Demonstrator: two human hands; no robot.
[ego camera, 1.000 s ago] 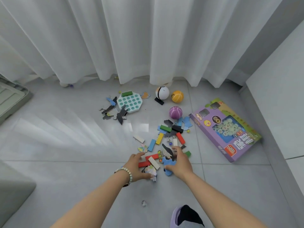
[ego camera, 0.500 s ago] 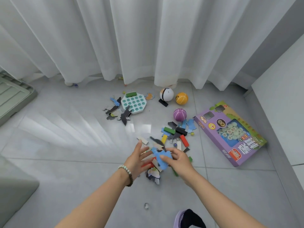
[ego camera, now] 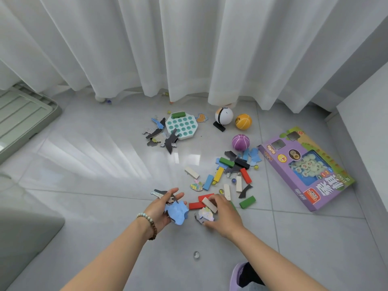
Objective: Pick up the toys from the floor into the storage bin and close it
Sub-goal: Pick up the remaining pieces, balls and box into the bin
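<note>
Left hand (ego camera: 162,208) palm-up, fingers loosely curled, held blue puzzle pieces (ego camera: 177,213) above the floor (ego camera: 105,206). Right hand (ego camera: 222,215) low, fingers closed on a pale block (ego camera: 209,205). Green bin lid (ego camera: 23,118) far left.

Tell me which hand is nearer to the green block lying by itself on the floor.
Right. The right hand is just left of the green block, on the puzzle pieces; the left hand is farther left, holding puzzle pieces.
</note>
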